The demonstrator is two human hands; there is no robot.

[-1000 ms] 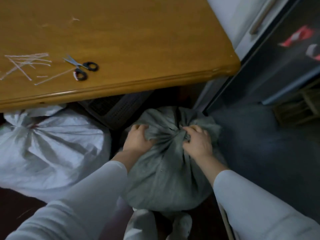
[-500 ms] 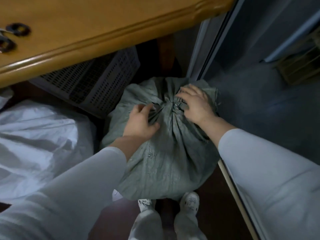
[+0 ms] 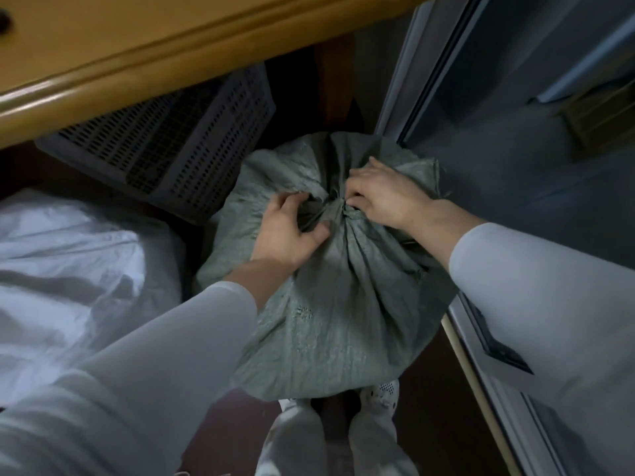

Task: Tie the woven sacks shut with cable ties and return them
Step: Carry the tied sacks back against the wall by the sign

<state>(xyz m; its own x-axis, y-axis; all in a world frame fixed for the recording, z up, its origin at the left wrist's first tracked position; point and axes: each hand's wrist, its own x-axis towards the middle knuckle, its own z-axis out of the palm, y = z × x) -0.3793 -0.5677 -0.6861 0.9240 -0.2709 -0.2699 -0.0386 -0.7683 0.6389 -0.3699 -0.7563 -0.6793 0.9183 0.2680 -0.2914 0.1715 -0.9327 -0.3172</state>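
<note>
A full grey-green woven sack [image 3: 330, 304] stands on the floor in front of my feet, its top gathered into a bunched neck at the middle. My left hand [image 3: 292, 231] grips the gathered cloth from the left, fingers curled into the folds. From the right, my right hand [image 3: 385, 194] pinches the neck with its fingertips. No cable tie shows on the neck; the hands hide most of it. A white woven sack [image 3: 75, 269] lies at the left, its top out of view.
The wooden table's edge [image 3: 178, 53] overhangs at the top. Under it stands a dark perforated plastic crate [image 3: 178, 146], just behind the grey-green sack. A grey door frame and sliding track [image 3: 481, 338] run along the right. My white shoes [image 3: 381, 396] are below the sack.
The view has dropped from the tabletop with its scissors and ties down to the sack. Both hands stayed at the gathered neck and closed in tighter on it.
</note>
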